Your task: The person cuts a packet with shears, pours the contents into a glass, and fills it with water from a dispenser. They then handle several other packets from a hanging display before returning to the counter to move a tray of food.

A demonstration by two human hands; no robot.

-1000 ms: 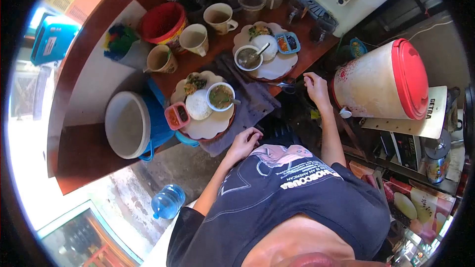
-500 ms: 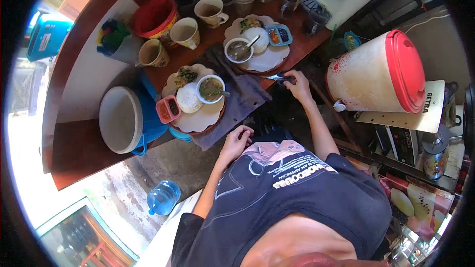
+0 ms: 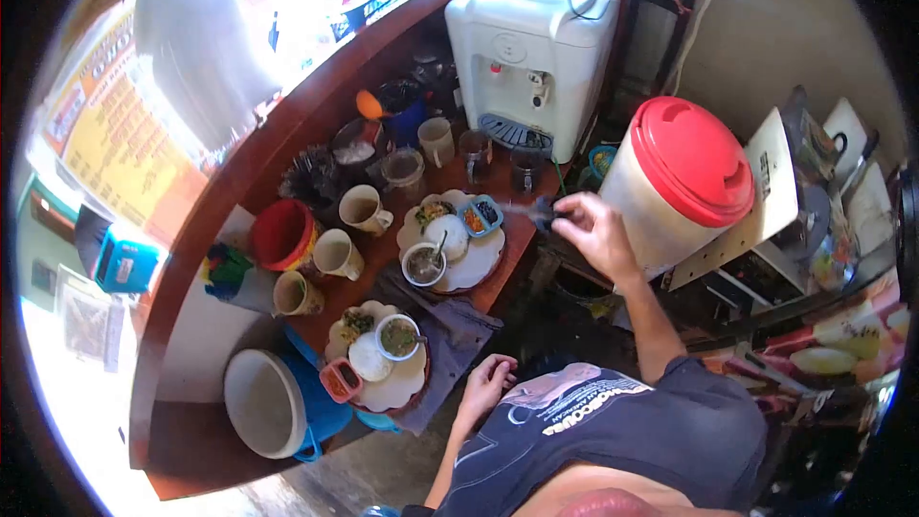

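My right hand (image 3: 592, 232) is raised at the counter's right edge, fingers pinched round a small dark object (image 3: 544, 214) blurred by motion. Low beside the grey cloth (image 3: 450, 340), in front of my shirt, my left hand (image 3: 490, 378) has its fingers curled; whether it holds anything is hidden. One scalloped plate (image 3: 483, 263) bears rice, greens, a soup bowl (image 3: 423, 265) with a spoon and a blue sauce dish (image 3: 481, 216). A second plate (image 3: 397, 388) bears rice, greens, another soup bowl (image 3: 397, 336) and a red sauce dish (image 3: 341, 380).
Several mugs (image 3: 366, 210) and a red bucket (image 3: 284, 236) line the back of the counter. Behind stands a white water dispenser (image 3: 526, 57). A red-lidded drink cooler (image 3: 670, 191) is on the right, a blue pail (image 3: 325, 407) at lower left.
The view has swung upward, bringing in the whole dispenser. My right hand has moved from the plate's front edge to the right of the blue sauce dish, still with the dark object.
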